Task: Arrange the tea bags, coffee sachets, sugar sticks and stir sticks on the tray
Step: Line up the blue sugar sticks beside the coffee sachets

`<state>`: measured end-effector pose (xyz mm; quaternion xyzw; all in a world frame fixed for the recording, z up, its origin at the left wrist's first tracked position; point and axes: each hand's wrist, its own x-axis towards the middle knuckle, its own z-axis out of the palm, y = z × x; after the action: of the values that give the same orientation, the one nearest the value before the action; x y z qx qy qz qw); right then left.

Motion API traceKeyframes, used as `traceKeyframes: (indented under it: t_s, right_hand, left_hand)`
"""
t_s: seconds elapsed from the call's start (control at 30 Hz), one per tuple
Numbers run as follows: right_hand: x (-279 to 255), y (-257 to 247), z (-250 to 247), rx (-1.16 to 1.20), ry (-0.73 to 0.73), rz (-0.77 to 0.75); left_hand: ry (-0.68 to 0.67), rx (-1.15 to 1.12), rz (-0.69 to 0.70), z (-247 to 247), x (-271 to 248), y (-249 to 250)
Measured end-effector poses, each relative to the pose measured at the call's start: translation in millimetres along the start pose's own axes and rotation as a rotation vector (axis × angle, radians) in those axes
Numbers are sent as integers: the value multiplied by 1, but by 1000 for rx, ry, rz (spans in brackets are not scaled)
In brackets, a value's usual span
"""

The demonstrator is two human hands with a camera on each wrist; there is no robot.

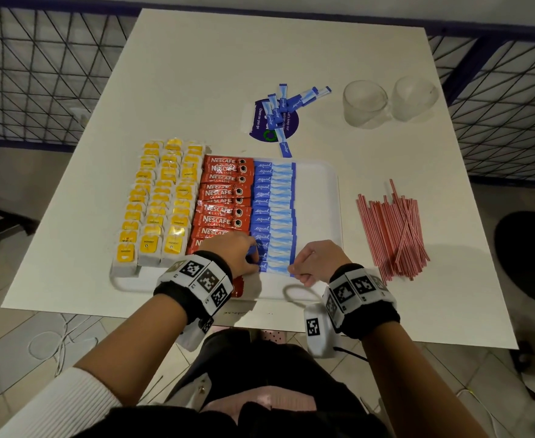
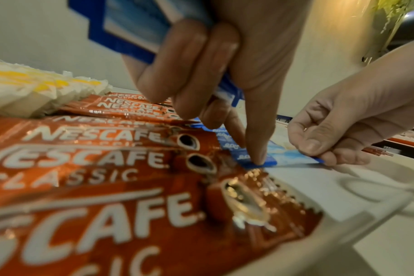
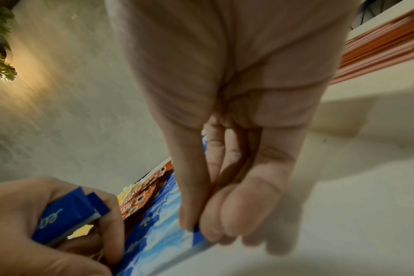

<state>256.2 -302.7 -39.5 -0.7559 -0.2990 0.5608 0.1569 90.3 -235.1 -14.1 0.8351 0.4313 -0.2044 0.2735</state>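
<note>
- While left hand (image 2: 215, 61) grips spare sugar sticks (image 2: 135, 28), forefinger pins nearest sugar stick (image 2: 288, 156) on tray (image 1: 318, 184)
- right hand (image 1: 315, 262) pinches that stick's other end
- stir sticks (image 1: 392, 229) lie right of tray

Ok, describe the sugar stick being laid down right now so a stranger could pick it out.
Start at the white tray and find the blue column of sugar sticks beside the red coffee sachets. The one meant is the nearest stick: only it has the left hand pressing one end and the right hand pinching the other.
</note>
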Motion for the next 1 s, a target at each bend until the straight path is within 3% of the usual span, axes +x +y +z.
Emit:
traceKeyframes:
  t_s: [0.17,0.3,0.47,0.67,0.83,1.0]
  right_hand:
    - [1,2,0,14,12,-3]
    - [-6,-4,-9,36,33,-38]
    - [-23,-27,-15,98,13,-287]
    - [-33,-46,0,72,2,-457]
    - [-29,-40,-5,123,3,-452]
    - [-25,-33,-14,239,23,-387]
  left_hand:
    - [8,-35,-8,0,0,-1]
    - [44,-204,1,-4,0,-4]
    - [43,-349,89,-17,1,1]
    - [-20,-444,135,-20,5,12]
    - [-53,-573,152,-20,-3,11]
    - [-114,-834,73,-21,-14,1]
